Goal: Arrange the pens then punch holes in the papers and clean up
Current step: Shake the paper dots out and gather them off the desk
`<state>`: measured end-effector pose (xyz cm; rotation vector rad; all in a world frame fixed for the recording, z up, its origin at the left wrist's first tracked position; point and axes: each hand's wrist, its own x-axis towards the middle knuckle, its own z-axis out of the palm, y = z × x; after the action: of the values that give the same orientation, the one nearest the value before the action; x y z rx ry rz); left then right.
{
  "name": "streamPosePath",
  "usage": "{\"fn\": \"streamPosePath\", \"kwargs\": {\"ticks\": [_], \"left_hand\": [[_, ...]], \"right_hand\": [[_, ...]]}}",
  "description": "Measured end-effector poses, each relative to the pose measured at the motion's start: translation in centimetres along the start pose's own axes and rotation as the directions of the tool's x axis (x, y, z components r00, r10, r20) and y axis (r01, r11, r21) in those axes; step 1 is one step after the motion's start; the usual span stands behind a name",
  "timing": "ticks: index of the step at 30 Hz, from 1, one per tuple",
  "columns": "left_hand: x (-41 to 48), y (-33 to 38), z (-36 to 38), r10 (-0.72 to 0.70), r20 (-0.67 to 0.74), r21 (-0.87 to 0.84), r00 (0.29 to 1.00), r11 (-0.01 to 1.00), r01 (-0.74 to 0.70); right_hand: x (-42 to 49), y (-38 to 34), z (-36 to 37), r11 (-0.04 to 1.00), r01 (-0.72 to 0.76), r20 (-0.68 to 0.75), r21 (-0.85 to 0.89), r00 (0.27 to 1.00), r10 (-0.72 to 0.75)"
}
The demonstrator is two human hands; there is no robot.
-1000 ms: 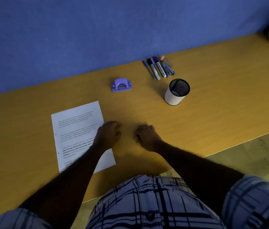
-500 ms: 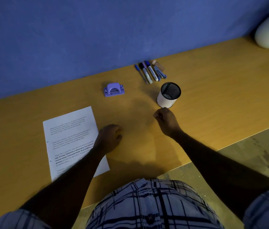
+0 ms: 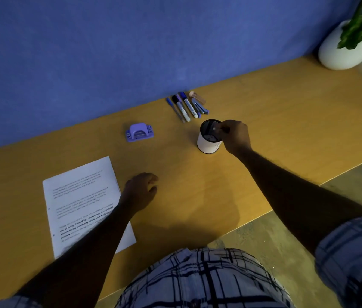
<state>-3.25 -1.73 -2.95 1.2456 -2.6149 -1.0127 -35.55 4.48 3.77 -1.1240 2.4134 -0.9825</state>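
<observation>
— Several pens [image 3: 185, 107] lying loose by the wall, just behind the cup [image 3: 208, 141]. Light, stiff, apt to roll?
— Probably; best pinched mid-barrel, one at a time. At the cup's rim, pinching it, the right hand [image 3: 234, 135]; beside the paper [image 3: 80, 192], the left hand [image 3: 141, 192], loosely curled on the desk [image 3: 264, 107], holding nothing

Yellow wooden surface [image 3: 275, 121] runs along the blue felt wall [image 3: 131, 52]. Printed white paper sheet [image 3: 80, 196] lies near left on the surface, partly under my left forearm. My left hand [image 3: 140, 192] rests just right of the sheet. The small lilac plastic hole punch [image 3: 139, 132] sits behind the sheet. A row of blue and white pens [image 3: 186, 106] lies by the wall, right of the punch. The white cylindrical pen cup [image 3: 207, 142] stands just before the pens, and my right hand [image 3: 235, 136] pinches its right rim. White round plant pot [image 3: 340, 52] in the far right corner.
</observation>
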Motion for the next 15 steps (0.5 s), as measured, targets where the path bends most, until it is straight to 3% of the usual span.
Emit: {"fn": "streamPosePath", "kwargs": {"ticks": [4,15], "left_hand": [[-0.15,0.22,0.14,-0.012,-0.013,-0.019,1.000,1.000,0.012],[0.04,0.67,-0.31,-0.007,-0.039,-0.010,0.999,1.000,0.007]], "right_hand": [[0.21,0.40,-0.24,0.999,-0.035,0.009,-0.031,0.999,0.035],[-0.21,-0.24,-0.67,0.991,0.066,0.015,-0.113,0.998,-0.065]]}}
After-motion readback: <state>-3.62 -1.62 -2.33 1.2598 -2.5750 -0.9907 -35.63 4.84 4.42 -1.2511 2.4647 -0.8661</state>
